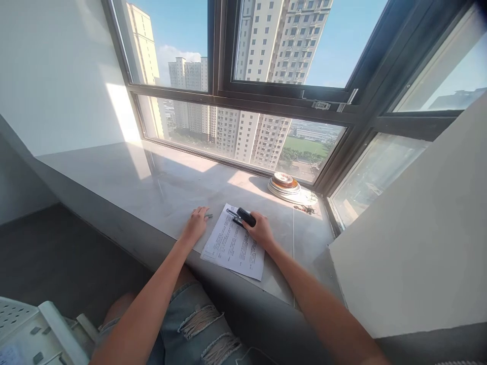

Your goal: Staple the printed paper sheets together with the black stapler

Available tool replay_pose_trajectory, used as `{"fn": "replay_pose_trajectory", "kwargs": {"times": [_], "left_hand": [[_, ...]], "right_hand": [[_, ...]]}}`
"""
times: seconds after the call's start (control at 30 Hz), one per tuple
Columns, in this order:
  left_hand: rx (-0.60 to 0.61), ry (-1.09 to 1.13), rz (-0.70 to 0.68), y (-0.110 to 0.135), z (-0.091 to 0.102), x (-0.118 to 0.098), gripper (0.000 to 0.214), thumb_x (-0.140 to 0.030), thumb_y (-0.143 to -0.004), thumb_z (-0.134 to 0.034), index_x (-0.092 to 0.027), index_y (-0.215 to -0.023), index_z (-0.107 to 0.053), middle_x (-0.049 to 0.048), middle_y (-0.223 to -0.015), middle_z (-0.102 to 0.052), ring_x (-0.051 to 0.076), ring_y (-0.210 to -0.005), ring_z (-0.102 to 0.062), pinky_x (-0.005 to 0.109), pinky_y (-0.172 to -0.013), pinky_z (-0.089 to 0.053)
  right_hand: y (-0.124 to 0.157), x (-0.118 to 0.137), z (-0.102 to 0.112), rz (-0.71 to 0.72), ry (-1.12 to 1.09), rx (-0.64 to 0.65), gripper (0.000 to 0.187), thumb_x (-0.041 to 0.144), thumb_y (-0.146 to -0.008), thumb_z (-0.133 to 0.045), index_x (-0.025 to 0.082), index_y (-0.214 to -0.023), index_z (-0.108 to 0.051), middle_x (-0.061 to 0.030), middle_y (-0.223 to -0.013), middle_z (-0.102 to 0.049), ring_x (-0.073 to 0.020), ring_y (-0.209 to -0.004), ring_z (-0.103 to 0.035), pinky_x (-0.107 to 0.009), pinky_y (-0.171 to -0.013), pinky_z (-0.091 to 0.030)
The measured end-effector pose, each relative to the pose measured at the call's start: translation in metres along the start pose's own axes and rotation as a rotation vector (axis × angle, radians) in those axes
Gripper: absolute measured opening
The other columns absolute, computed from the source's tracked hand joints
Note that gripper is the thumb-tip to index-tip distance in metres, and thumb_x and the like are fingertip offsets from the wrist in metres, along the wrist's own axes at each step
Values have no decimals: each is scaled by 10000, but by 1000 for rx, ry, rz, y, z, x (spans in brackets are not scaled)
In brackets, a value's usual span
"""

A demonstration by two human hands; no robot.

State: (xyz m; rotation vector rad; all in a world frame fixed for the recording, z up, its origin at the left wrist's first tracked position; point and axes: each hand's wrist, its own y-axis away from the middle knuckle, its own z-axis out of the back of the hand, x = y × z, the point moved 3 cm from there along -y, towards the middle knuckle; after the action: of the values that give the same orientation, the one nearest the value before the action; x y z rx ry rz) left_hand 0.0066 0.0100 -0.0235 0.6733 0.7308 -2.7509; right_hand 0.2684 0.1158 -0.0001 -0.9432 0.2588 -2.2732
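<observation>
My right hand (261, 229) is closed around a black stapler (246, 217). The stapler's top is swung up from its base, and a metal tray sticks out to the left. Under it lie printed paper sheets (233, 249), slightly fanned at the lower left, on the grey stone sill. Just left of the paper, my left hand (197, 222) rests low over the sill with its fingers curled. A small grey-green piece (208, 216), possibly a strip of staples, shows at its fingertips; its exact kind is too small to make out.
On the sill (178, 187) near the window corner stands a stack of round plates or lids (284, 186), with small dark bits (304, 208) beside it. A white plastic crate (41, 334) is at the lower left. A white wall (418, 228) closes off the right.
</observation>
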Motion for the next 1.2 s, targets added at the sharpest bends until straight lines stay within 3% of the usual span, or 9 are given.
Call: {"fn": "replay_pose_trajectory", "kwargs": {"times": [0.23, 0.33, 0.53, 0.77, 0.87, 0.97, 1.07, 1.2], "left_hand": [[26, -72, -48, -2, 2, -7, 269, -212, -970, -551, -231, -1169, -731, 122, -1225, -683, 320, -1177, -600, 464, -1012, -524], [26, -95, -33, -9, 2, -4, 268, -195, -976, -522, -232, -1098, -758, 125, -1172, -691, 316, -1134, -613, 456, -984, -533], [13, -116, 115, -28, -7, 7, 439, -81, -938, -488, -125, -1342, -655, 183, -1224, -707, 310, -1126, -658, 414, -949, -541], [-43, -176, 126, -46, -15, 9, 401, -51, -946, -416, -104, -1223, -702, 223, -1135, -714, 369, -1178, -633, 495, -1000, -511], [-107, -87, 123, -47, -16, -7, 353, -77, -944, -445, -137, -1173, -706, 208, -1140, -686, 341, -1098, -652, 482, -966, -525], [-202, 148, -28, -44, -17, -36, 236, -173, -967, -507, -183, -1110, -696, 141, -1088, -665, 263, -949, -668, 387, -852, -553], [-171, 261, -214, -41, -24, -62, 202, -211, -1007, -474, -195, -1062, -668, 95, -1013, -665, 222, -886, -662, 345, -830, -534], [-142, 225, -305, -40, -28, -71, 280, -232, -1059, -379, -199, -1115, -651, 83, -959, -657, 232, -877, -630, 359, -818, -510]], "right_hand": [[-4, -2, -2, 9, -19, -7, 250, 408, -871, -668, 221, -774, -534, -21, -815, -657, -188, -755, -561, -287, -691, -363], [-6, -4, -2, 12, -29, -7, 252, 410, -865, -683, 215, -778, -549, -18, -829, -658, -182, -761, -556, -279, -696, -355], [-10, -7, -4, 5, -59, -11, 265, 389, -843, -719, 203, -760, -549, -10, -807, -641, -163, -739, -533, -265, -690, -334], [-11, -7, -4, 6, -86, 3, 263, 377, -845, -739, 204, -764, -557, -6, -810, -643, -160, -757, -536, -257, -687, -336], [-11, -7, -2, -1, -90, 10, 258, 375, -845, -745, 204, -770, -568, -5, -809, -648, -161, -769, -544, -255, -694, -344], [-12, -8, -1, 7, -81, 6, 237, 363, -839, -755, 202, -787, -589, -7, -817, -649, -164, -781, -549, -257, -704, -348], [-13, -9, -2, 12, -92, 11, 217, 328, -822, -769, 200, -797, -596, -2, -814, -644, -159, -777, -548, -255, -701, -344], [-14, -11, -3, 10, -99, -1, 232, 332, -820, -772, 197, -785, -587, 6, -790, -634, -147, -751, -528, -253, -693, -331]]}}
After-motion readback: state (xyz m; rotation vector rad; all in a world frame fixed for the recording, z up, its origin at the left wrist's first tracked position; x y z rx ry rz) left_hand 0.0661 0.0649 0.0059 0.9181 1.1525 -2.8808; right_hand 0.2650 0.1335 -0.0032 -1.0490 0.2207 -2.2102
